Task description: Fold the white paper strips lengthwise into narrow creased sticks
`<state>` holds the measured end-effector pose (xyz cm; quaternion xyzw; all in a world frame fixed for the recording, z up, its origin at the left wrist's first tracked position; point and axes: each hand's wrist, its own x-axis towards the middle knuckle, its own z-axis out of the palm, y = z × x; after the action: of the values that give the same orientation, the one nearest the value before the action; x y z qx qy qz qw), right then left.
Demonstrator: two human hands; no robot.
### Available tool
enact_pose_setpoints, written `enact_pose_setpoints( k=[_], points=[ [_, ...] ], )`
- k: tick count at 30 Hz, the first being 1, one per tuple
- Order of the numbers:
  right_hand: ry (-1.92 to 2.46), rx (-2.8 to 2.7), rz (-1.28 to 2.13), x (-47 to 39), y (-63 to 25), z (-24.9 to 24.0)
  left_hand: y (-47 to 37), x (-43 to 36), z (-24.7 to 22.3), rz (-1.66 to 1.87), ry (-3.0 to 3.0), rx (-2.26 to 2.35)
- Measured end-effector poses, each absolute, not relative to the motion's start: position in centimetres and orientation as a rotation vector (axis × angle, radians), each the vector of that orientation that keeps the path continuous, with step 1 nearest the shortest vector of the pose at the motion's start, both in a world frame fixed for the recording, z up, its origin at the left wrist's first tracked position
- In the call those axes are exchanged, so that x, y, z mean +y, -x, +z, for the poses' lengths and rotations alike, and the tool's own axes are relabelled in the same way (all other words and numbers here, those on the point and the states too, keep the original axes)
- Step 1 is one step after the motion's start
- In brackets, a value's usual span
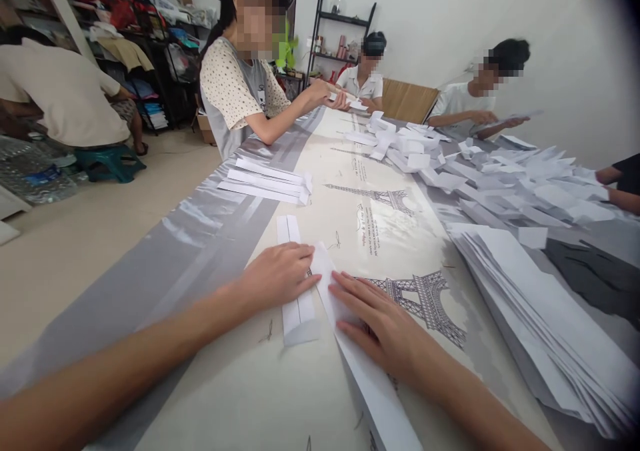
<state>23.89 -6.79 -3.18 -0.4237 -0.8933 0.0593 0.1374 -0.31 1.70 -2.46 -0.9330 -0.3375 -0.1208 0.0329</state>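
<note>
A long folded white paper strip (383, 397) runs from the table's near edge up between my hands. The fingertips of my left hand (280, 274) press at its far end, with the fingers held together. My right hand (387, 321) lies on the strip's right side, fingers stretched out and slightly spread. Under and beside my left hand is a shorter white paper piece (300, 321) with a dark line along it. Several narrow folded strips (267, 181) lie farther off at the left, on the tablecloth (225, 384) printed with towers.
A stack of long white sheets (530, 317) lies at the right, with a large heap of folded papers (520, 177) behind it. A person (245, 71) stands at the left side; other people sit round the far end. Dark material (595, 271) lies at the right.
</note>
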Motion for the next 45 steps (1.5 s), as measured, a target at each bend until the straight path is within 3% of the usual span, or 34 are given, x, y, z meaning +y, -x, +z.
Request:
enact_pose_setpoints(
  k=[23, 36, 45],
  points=[
    [1.183, -2.661, 0.184, -7.5, -23.6, -2.6, 0.3, 1.5, -2.6, -0.380, 2.829, -0.923],
    [1.338, -2.433, 0.456, -7.8, -24.3, -1.4, 1.3, 2.7, -2.9, -0.333, 2.801, -1.025],
    [1.216, -2.523, 0.352, -7.8, -23.8, -3.3, 0.7, 2.2, -2.8, -0.376, 2.848, -1.110]
  ],
)
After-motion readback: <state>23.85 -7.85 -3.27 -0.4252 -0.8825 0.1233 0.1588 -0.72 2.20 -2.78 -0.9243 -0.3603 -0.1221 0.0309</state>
